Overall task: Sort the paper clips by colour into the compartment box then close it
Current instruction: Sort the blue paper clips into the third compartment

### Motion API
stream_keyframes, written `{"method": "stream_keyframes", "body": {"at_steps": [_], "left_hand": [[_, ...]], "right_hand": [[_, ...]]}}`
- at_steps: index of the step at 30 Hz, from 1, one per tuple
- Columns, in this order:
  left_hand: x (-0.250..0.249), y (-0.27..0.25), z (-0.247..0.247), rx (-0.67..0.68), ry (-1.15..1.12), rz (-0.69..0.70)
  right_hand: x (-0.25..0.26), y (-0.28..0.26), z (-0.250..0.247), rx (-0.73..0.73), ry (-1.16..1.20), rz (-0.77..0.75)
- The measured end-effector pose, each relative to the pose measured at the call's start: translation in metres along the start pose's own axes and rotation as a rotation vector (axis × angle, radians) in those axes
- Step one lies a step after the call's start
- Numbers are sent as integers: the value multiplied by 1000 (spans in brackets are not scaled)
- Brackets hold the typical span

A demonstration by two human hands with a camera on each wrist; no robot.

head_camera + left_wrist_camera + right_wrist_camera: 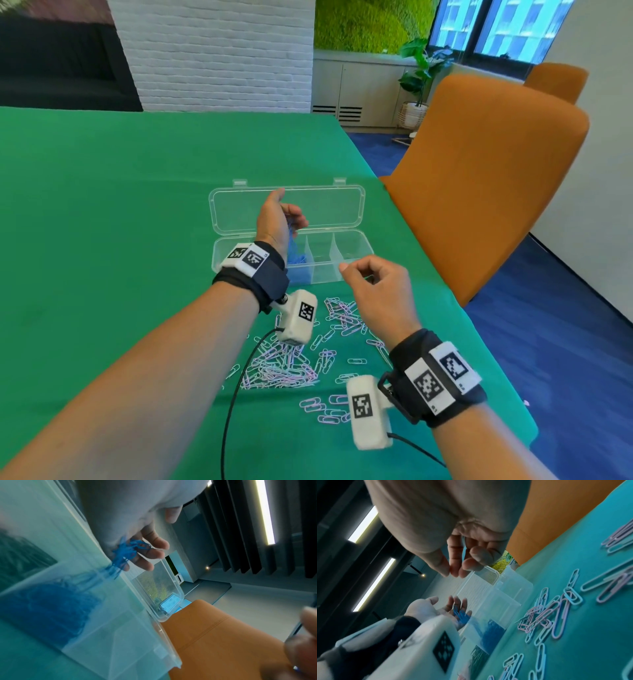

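Observation:
The clear compartment box lies on the green table with its lid flat open behind it. My left hand hovers over it, palm tilted and fingers relaxed. Dark blue paper clips slide off them onto the blue pile in one compartment. My right hand hangs above the box's near right edge with its fingers curled. In the right wrist view it seems to pinch a pale blue clip. Loose pale blue and pink clips lie in front of the box.
An orange chair stands close against the table's right edge. The two right-hand compartments look empty. Dark green clips fill a compartment left of the blue one. Bare green cloth stretches to the left.

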State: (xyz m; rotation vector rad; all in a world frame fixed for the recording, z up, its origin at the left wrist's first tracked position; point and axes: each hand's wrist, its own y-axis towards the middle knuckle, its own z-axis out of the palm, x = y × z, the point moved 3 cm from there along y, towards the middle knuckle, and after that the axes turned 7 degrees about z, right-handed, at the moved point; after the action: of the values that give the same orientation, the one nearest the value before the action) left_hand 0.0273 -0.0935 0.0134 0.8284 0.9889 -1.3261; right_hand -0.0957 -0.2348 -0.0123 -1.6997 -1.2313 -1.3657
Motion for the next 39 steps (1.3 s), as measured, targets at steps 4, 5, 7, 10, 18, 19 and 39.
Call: {"method": "stream_keyframes", "body": {"at_steps": [4,5,7,10,18,19,39], "left_hand": [[6,-2,-5,7,5,76],[7,-2,-6,8,15,80],[8,-2,-7,-1,11,77],[7,-4,-7,2,12,70],[-9,-8,-17,9,393,198],[-15,-14,-22,36,486,228],[10,-110,-112,593,1485,-177]], "right_hand": [[0,4,-6,-26,10,3],[0,5,-8,-31,9,2],[0,5,-10,-37,6,4],[1,7,-14,-42,9,13],[7,24,-57,-96,-29,53],[5,27,-69,-87,-34,94],[-23,-26,41,486,-607,342]]}}
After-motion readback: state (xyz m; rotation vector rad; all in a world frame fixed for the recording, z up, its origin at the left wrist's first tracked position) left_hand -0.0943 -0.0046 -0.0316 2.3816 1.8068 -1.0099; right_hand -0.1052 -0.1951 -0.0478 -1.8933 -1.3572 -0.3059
